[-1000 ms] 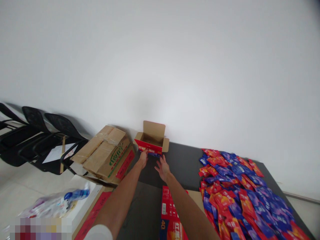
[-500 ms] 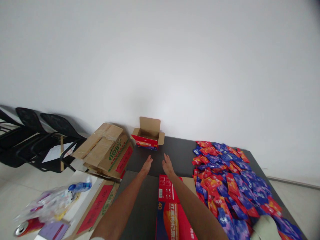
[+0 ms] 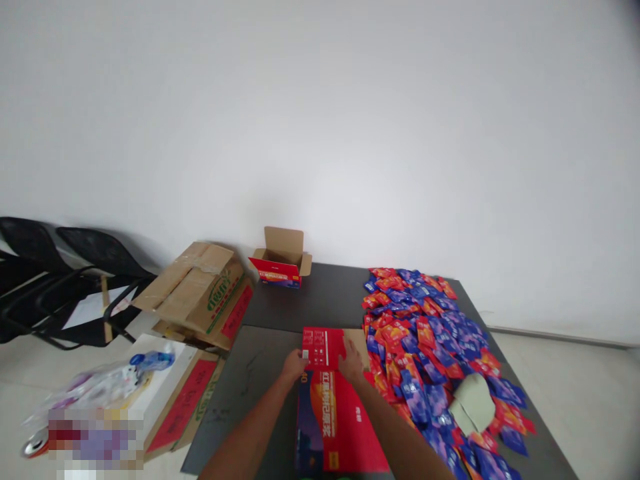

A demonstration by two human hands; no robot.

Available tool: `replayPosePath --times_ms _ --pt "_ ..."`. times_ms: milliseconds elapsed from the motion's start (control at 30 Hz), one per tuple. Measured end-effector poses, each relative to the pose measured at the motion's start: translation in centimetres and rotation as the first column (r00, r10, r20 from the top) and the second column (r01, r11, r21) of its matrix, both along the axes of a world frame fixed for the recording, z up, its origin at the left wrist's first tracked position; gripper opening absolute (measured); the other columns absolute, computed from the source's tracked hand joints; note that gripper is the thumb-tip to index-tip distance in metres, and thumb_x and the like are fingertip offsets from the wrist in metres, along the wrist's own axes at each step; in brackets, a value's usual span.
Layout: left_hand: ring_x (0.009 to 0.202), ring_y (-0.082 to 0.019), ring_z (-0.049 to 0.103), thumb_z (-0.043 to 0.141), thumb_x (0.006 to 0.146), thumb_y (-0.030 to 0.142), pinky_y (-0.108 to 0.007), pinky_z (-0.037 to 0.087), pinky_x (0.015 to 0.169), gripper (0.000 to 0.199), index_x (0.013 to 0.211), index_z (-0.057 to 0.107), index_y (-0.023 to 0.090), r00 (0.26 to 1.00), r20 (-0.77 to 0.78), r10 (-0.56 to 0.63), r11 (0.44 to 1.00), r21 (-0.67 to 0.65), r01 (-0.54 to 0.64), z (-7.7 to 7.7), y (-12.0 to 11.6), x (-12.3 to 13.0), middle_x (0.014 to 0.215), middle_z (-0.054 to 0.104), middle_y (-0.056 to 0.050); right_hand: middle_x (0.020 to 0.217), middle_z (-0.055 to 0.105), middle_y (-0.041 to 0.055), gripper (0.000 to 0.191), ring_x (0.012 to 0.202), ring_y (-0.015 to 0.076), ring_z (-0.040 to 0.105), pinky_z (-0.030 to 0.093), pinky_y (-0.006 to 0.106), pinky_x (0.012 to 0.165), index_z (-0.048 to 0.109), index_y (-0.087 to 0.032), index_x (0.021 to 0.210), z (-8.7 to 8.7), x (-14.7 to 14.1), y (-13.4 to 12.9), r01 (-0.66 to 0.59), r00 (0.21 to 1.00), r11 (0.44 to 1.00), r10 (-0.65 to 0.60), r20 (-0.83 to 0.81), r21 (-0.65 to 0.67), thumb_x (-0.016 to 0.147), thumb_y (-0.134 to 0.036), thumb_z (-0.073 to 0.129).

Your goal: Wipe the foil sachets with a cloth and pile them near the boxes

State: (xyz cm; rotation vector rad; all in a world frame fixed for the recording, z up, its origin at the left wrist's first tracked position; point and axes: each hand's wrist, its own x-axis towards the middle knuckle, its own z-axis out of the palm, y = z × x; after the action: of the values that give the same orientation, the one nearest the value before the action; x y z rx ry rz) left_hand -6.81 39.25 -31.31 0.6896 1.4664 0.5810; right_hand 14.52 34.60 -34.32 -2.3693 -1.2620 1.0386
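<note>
A flattened red and blue carton [image 3: 345,413] with a large orange pattern lies on the dark table in front of me. My left hand [image 3: 295,365] is closed at its left edge, thumb over the printed flap beside the barcode; the fingers beneath are hidden. Across the carton, my right hand [image 3: 351,363] rests where the red flap meets a bare brown part, thumb and fingers apart. Many small red and purple sachets [image 3: 415,340] are heaped to the right of this hand. An erected open box [image 3: 281,267] of similar print stands at the table's back left.
A pale green, flat object [image 3: 473,403] lies on the sachets. Brown cardboard cartons [image 3: 197,283] stand left of the dark table [image 3: 330,293]. Nearer are a plastic bottle [image 3: 153,361] and clear plastic bags [image 3: 95,393]. Black chairs [image 3: 100,257] line the white wall.
Both hands have come back from the air before the open box, down onto the flattened carton. My left hand has closed at its edge. The view has shifted slightly.
</note>
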Motion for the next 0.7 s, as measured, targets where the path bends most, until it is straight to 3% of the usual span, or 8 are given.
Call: replayPosePath --times_ms 200,333,500,700 --pt "0.082 -0.038 0.074 0.076 0.059 0.017 -0.047 0.058 0.07 0.013 0.066 0.065 0.019 0.999 -0.028 0.032 0.999 -0.029 -0.033 1.0 -2.8 0.9 0.058 0.068 -0.009 0.163 0.026 0.0121 0.08 0.146 0.0407 0.028 0.035 0.059 0.108 0.032 -0.025 0.156 -0.3 1.1 -6.3 0.017 0.994 0.997 -0.009 0.107 -0.073 0.078 -0.017 0.051" --pt "0.072 -0.036 0.074 0.072 0.065 0.02 -0.044 0.058 0.061 0.008 0.067 0.065 0.018 0.996 0.032 0.083 0.996 -0.047 -0.081 1.7 -4.4 1.4 0.056 0.067 -0.01 0.163 0.027 0.0137 0.079 0.138 0.0413 0.041 0.04 0.058 0.104 0.034 -0.021 0.155 -0.4 1.6 -8.7 0.034 0.99 0.996 -0.023 0.142 -0.081 0.079 -0.021 0.052" --pt "0.068 -0.034 0.074 0.072 0.065 0.024 -0.043 0.058 0.057 0.012 0.074 0.068 0.017 0.983 0.092 0.162 0.986 -0.054 -0.157 3.1 -6.1 1.6 0.059 0.07 -0.011 0.161 0.032 0.0125 0.076 0.14 0.0388 0.038 0.037 0.055 0.108 0.035 -0.021 0.155 0.4 2.0 -9.2 0.071 0.982 0.997 -0.067 0.175 -0.019 0.081 -0.025 0.051" --pt "0.074 -0.037 0.075 0.068 0.069 0.026 -0.045 0.059 0.06 0.011 0.075 0.069 0.018 0.949 0.144 0.28 0.96 -0.039 -0.278 5.3 -6.6 0.4 0.062 0.071 -0.011 0.155 0.041 0.0176 0.067 0.141 0.0345 0.041 0.034 0.048 0.112 0.033 -0.016 0.155 3.0 3.8 -7.9 0.149 0.974 0.984 -0.163 0.159 0.097 0.091 -0.033 0.042"
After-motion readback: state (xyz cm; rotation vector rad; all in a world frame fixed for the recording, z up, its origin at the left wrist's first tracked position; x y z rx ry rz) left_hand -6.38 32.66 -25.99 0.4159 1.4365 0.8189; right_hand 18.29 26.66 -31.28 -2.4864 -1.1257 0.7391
